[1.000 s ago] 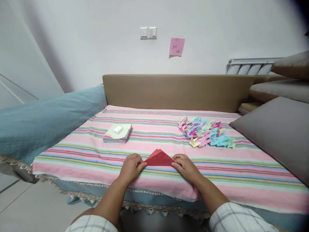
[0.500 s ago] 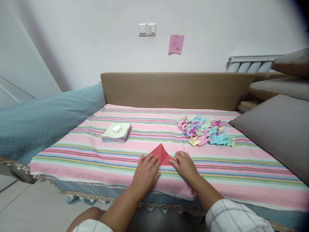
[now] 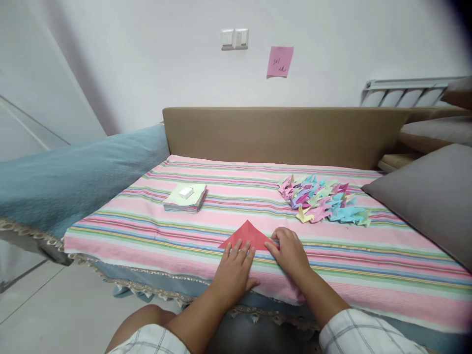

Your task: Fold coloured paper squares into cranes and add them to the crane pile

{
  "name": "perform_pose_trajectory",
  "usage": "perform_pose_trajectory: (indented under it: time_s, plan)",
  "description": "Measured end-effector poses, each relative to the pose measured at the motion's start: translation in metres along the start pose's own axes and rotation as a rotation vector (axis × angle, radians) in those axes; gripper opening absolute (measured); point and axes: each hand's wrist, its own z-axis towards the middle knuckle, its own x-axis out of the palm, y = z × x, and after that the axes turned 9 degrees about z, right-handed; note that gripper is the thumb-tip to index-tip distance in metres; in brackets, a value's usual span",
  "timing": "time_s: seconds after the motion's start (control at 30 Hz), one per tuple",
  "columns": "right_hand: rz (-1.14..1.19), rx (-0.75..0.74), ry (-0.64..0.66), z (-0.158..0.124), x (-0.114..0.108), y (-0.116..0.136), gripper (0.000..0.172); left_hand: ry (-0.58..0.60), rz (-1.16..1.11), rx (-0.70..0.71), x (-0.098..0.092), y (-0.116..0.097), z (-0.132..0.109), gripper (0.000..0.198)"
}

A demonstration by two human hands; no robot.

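White wall [image 3: 129, 59] at far side, w/ double light switch [image 3: 235, 38] and pink sticky note [image 3: 280, 61] just right of it. White radiator [image 3: 405, 91] at far right. Tan padded backrest [image 3: 280, 135] runs across below the wall. Seat in front covered w/ pink striped cloth [image 3: 350, 268], lace trim [image 3: 147, 288] along its near edge. Blue-grey throw [image 3: 73, 177] at left. Grey cushion [image 3: 431, 201] at right, tan cushions [image 3: 435, 132] stacked behind it. Pale tiled floor [image 3: 55, 314] near left. Light soft, even.

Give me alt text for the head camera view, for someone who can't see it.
The left hand and right hand press a red paper triangle flat on a striped cloth; a paper stack and pastel folded cranes lie beyond.
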Motion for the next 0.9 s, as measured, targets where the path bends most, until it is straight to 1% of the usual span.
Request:
perform_pose_trajectory:
  time_s: [0.03, 0.07, 0.1, 0.13, 0.2, 0.23, 0.3, 0.37, 0.43, 0.57, 0.77, 0.83, 0.87, 0.9]
  plan:
    - [-0.026, -0.022, -0.06, -0.003, -0.001, 0.006, 0.015, 0.0, 0.0, 0.0, 0.0, 0.0, 0.0, 0.08]
    - [-0.035, -0.086, -0.06, -0.007, 0.0, 0.012, 0.015, 0.002, 0.0, 0.0, 0.0, -0.001, 0.0, 0.08]
    - [-0.024, -0.16, -0.029, -0.011, 0.001, 0.018, 0.016, 0.004, -0.001, 0.0, -0.001, -0.001, 0.001, 0.078]
    - [0.005, -0.247, 0.039, -0.015, 0.004, 0.024, 0.019, 0.003, -0.004, -0.001, -0.001, -0.001, 0.001, 0.077]
    - [0.083, -0.383, 0.125, -0.024, 0.011, 0.033, 0.028, -0.004, -0.01, -0.001, -0.003, -0.001, 0.001, 0.072]
    - [0.1, -0.413, 0.121, -0.027, 0.015, 0.035, 0.032, -0.012, -0.013, -0.003, -0.005, -0.001, 0.001, 0.07]
    - [0.096, -0.425, 0.098, -0.032, 0.021, 0.035, 0.035, -0.026, -0.014, -0.004, -0.007, 0.0, 0.002, 0.066]
    - [0.074, -0.388, 0.111, -0.033, 0.022, 0.032, 0.036, -0.029, -0.006, -0.002, -0.009, 0.0, 0.002, 0.065]
    - [0.037, -0.318, 0.14, -0.031, 0.016, 0.028, 0.033, -0.022, 0.009, -0.004, -0.009, 0.0, 0.003, 0.067]
    - [-0.062, -0.134, 0.195, -0.026, -0.003, 0.023, 0.026, -0.001, 0.033, -0.004, -0.008, -0.001, 0.003, 0.071]
    - [-0.133, 0.123, 0.22, -0.017, -0.032, 0.006, 0.027, -0.01, 0.043, -0.011, -0.009, -0.002, 0.004, 0.071]
    - [-0.155, 0.209, 0.205, -0.014, -0.04, -0.001, 0.027, -0.004, 0.04, -0.007, -0.01, -0.002, 0.005, 0.07]
    - [-0.151, 0.222, 0.17, -0.013, -0.042, -0.004, 0.026, 0.002, 0.039, -0.007, -0.01, -0.002, 0.005, 0.07]
    - [-0.133, 0.2, 0.124, -0.013, -0.042, -0.005, 0.026, 0.005, 0.038, -0.009, -0.01, -0.002, 0.005, 0.069]
